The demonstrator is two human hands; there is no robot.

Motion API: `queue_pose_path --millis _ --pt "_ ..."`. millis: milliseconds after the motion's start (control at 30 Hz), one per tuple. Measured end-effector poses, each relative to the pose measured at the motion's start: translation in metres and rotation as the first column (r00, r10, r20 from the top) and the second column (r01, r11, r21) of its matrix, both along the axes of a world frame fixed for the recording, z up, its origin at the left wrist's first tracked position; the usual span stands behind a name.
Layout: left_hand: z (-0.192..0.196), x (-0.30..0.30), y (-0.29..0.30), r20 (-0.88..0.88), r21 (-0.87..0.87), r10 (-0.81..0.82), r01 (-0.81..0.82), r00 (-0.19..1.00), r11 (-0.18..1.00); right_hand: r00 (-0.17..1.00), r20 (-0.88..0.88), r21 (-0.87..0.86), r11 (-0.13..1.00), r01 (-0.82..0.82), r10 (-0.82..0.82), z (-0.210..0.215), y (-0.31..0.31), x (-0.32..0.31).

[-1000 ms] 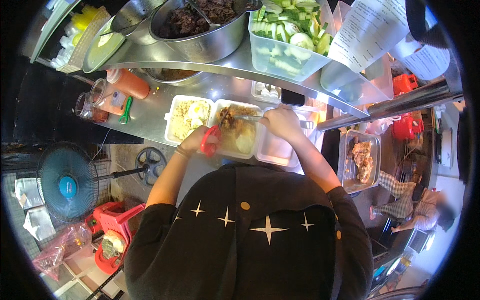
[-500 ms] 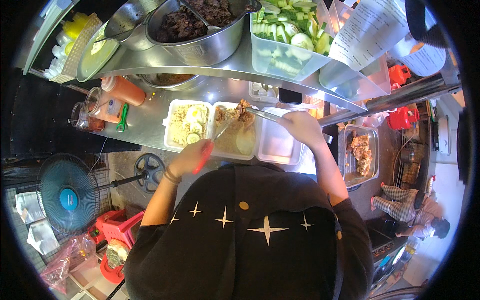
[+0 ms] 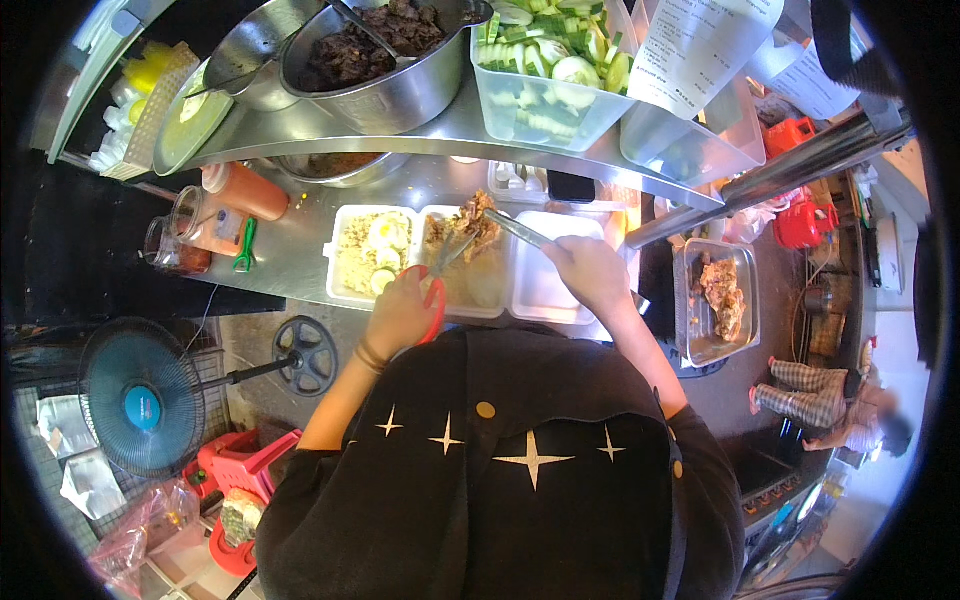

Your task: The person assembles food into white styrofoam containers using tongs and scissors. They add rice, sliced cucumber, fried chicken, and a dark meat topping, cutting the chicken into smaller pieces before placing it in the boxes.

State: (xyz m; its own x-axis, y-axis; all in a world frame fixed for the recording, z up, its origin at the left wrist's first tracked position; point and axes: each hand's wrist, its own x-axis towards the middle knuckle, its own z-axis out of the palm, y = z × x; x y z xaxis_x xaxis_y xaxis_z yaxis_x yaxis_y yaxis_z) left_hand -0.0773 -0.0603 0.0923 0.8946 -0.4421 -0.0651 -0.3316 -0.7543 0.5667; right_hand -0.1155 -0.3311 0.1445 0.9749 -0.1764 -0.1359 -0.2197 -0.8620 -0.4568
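The left hand (image 3: 398, 315) is gripping red-handled scissors (image 3: 437, 285), and the right hand (image 3: 590, 270) is clamping tongs (image 3: 515, 228) on meat (image 3: 468, 222) over the middle white box (image 3: 470, 285) at the counter's (image 3: 290, 250) front edge. Cut pieces could be dropping off that edge if the tongs are slipping.

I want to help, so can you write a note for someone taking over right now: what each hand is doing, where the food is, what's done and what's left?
Left hand grips red-handled scissors, blades at the meat.
Right hand holds metal tongs pinching that meat over the white foam box.
Done: rice and egg fill the box's left part.
Left: the meat looks only partly cut; the right part is bare.
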Motion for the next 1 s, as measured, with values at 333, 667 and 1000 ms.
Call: queue_pose_path --millis 333,667,1000 --pt "-0.021 0.002 0.006 -0.32 -0.156 -0.064 0.014 0.945 0.988 0.995 -0.004 0.094 0.991 -0.097 0.098 -0.008 -0.003 0.0" --pt "-0.059 0.014 0.012 -0.662 -0.413 -0.16 -0.178 0.732 0.893 0.987 -0.057 0.077 0.986 -0.145 0.15 -0.028 0.004 0.001" --pt "-0.067 0.022 0.016 -0.74 -0.477 -0.282 -0.181 0.61 0.86 0.964 -0.252 -0.065 0.993 -0.101 0.082 -0.061 0.014 0.017"
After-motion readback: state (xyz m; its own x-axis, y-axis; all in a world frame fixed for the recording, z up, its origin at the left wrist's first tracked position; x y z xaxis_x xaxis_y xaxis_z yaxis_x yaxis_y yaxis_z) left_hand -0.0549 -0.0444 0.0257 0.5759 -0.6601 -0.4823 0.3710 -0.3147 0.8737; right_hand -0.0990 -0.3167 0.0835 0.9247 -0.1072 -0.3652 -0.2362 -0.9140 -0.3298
